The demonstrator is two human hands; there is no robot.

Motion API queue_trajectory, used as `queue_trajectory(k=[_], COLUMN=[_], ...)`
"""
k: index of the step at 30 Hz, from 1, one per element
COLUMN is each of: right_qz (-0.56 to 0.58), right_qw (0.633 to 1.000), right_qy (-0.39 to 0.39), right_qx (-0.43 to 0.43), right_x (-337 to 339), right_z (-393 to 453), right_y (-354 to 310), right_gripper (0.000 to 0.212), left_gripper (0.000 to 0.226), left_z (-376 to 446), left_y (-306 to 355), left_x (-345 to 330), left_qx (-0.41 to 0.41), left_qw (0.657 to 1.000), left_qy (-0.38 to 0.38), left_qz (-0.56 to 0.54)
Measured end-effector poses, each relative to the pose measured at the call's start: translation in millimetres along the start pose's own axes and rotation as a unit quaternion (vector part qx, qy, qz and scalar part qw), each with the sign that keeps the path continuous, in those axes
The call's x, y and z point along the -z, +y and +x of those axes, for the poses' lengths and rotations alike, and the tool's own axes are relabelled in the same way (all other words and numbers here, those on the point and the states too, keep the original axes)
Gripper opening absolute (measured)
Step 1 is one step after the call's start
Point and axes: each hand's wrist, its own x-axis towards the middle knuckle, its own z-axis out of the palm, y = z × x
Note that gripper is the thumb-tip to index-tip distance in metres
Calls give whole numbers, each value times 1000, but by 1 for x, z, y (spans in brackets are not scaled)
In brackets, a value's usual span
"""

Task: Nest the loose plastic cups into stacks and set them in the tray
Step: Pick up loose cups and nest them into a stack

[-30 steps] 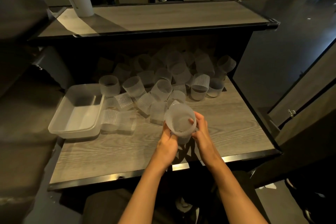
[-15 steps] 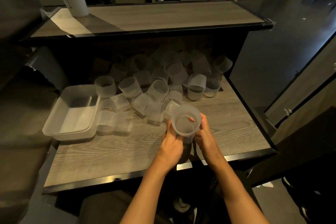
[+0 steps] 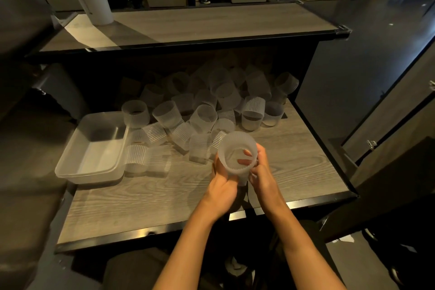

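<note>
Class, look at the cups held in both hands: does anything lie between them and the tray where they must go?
Yes. Two cups lying on their sides rest against the tray on its near right edge, on the straight path from the held cups. Lifting over them avoids contact.

Left hand point(image 3: 222, 181) and right hand point(image 3: 261, 173) close together, fingers curled.

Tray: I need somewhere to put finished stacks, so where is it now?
In the head view, the tray sits at the table's left edge, overhanging it, with ribbed cups against its right side.
</note>
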Motion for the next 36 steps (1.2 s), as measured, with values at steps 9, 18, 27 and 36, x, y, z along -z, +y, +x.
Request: queue_trajectory(k=[9,18,27,36], right_qz=[-30,-122,-188,-226], right_qw=[999,989,980,968], right_qy=[-36,-61,-47,-59], right_qx=[-18,-53,-50,-95], right_x=[5,8,4,1], right_z=[0,-10,-10,2], right_y=[5,4,2,12], right_gripper=[54,50,48,70], left_gripper=[79,72,62,42], left_z=[-3,-14,-6,-4], left_y=[-1,-5,-3,-21], left_x=[0,3,8,9], left_qx=[49,24,22,57], left_qw=[998,997,995,995], left_qy=[9,41,70,86], left_qz=[38,60,62,-14])
